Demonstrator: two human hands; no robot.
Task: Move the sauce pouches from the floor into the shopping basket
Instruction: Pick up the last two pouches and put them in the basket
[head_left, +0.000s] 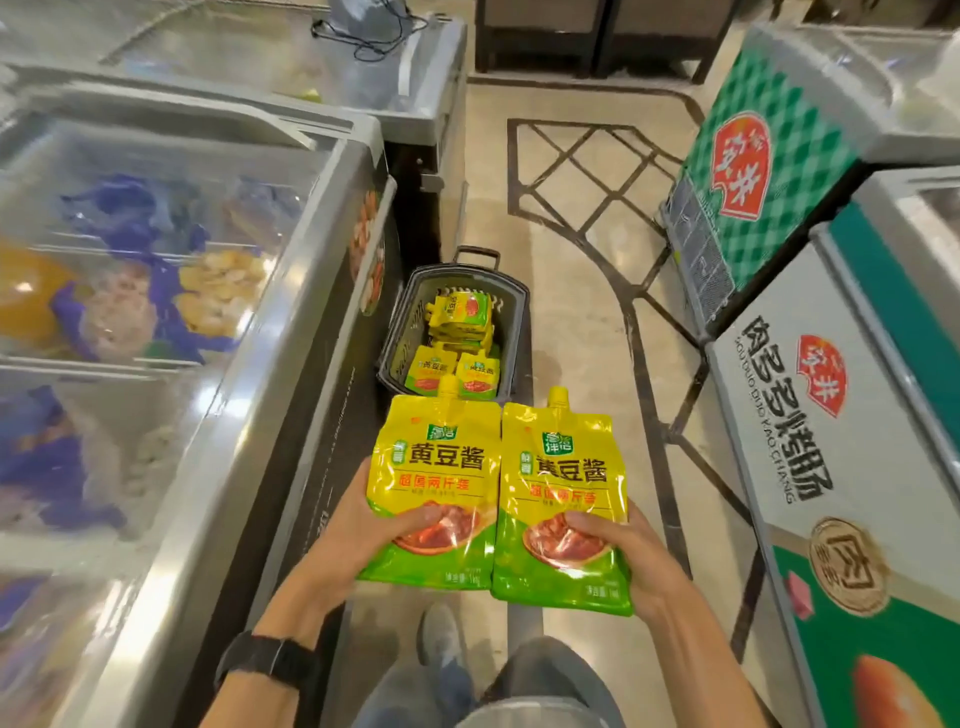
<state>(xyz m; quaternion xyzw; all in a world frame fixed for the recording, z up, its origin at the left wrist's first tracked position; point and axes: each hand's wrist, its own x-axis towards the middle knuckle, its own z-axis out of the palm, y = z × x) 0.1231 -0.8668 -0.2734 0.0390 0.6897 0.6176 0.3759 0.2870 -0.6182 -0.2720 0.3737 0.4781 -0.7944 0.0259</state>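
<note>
I hold two yellow-and-green sauce pouches upright side by side in front of me. My left hand (358, 525) grips the left pouch (434, 467) by its lower edge, thumb on its front. My right hand (631, 556) grips the right pouch (563, 483) the same way. On the floor ahead stands a dark shopping basket (514, 301) with a pull handle. Several identical pouches (460, 312) lie stacked inside it.
A glass-topped chest freezer (156, 270) runs along my left. Freezers with green and white printed sides (831, 405) line the right. The tiled aisle (571, 218) stretches ahead between them. My shoe and trouser legs (441, 639) show at the bottom.
</note>
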